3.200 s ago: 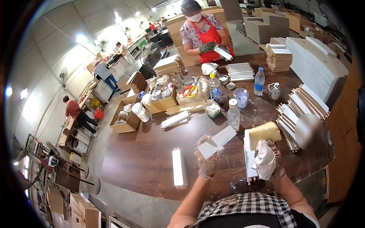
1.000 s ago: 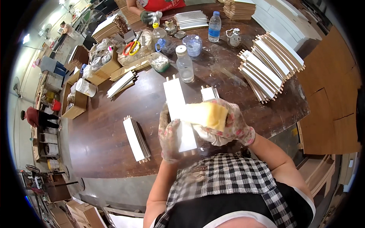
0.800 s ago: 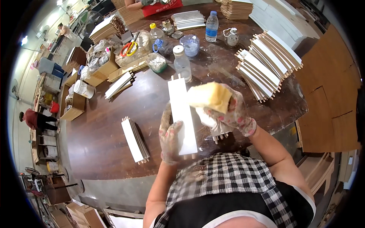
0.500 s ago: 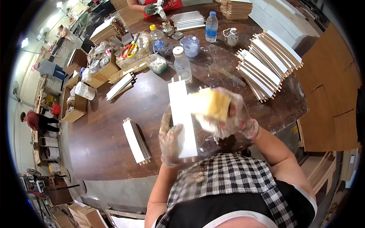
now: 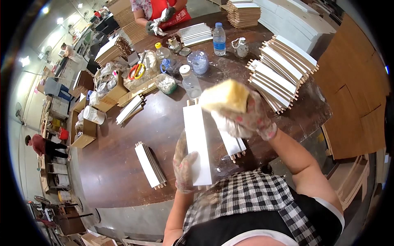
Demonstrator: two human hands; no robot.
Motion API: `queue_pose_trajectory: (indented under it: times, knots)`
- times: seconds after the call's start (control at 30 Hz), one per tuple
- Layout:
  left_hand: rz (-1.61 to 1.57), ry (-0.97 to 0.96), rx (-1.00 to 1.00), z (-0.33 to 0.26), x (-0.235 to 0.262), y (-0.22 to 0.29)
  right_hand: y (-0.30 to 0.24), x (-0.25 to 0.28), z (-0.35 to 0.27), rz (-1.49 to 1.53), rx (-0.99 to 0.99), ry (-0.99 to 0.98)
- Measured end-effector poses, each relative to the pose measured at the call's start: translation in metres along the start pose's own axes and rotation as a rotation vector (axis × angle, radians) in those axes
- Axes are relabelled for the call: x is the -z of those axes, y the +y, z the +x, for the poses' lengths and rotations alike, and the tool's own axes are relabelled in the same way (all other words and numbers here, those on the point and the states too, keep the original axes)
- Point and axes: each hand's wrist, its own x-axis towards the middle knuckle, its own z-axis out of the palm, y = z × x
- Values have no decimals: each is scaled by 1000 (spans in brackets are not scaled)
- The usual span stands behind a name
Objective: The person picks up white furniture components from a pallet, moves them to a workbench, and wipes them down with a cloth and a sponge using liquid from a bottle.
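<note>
My left hand (image 5: 184, 170), in a stained glove, is closed around the near part of a long white panel (image 5: 198, 141) with wooden pegs at both ends. The thumb lies on its white face. In my right hand (image 5: 257, 117), also gloved, is a yellow sponge block (image 5: 226, 96), blurred by motion, near the panel's far right corner. A crumpled white cloth (image 5: 230, 126) shows under the same hand; whether the fingers grip it I cannot tell. Partly hidden below it, more white pegged panels (image 5: 233, 144) lie on the table. Another small stack of panels (image 5: 150, 166) lies left of my left hand.
A clear white-capped bottle (image 5: 190, 84) stands just beyond the held panel. Fanned panel stacks (image 5: 279, 76) lie at right. Scissors (image 5: 137, 71), a water bottle (image 5: 219, 40) and boxes (image 5: 84, 135) stand farther off on the brown table (image 5: 111, 164). A co-worker's gloved hands (image 5: 161, 20) are across it.
The sponge has moved away from me, from beside the panel's middle to its far end. The panels under my right hand show more. The whole view has shifted slightly.
</note>
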Motion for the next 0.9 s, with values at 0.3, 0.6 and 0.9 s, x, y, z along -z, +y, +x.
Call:
queue_pose_trajectory:
  times: [0.3, 0.6, 0.9]
  knots:
    - [-230, -33, 125, 7, 8, -27, -13, 8, 10, 297, -334, 14]
    - [-995, 44, 273, 20, 4, -26, -10, -20, -43, 479, -159, -290]
    - [-900, -97, 230, 20, -2, -39, -22, -9, 6, 236, -118, -86]
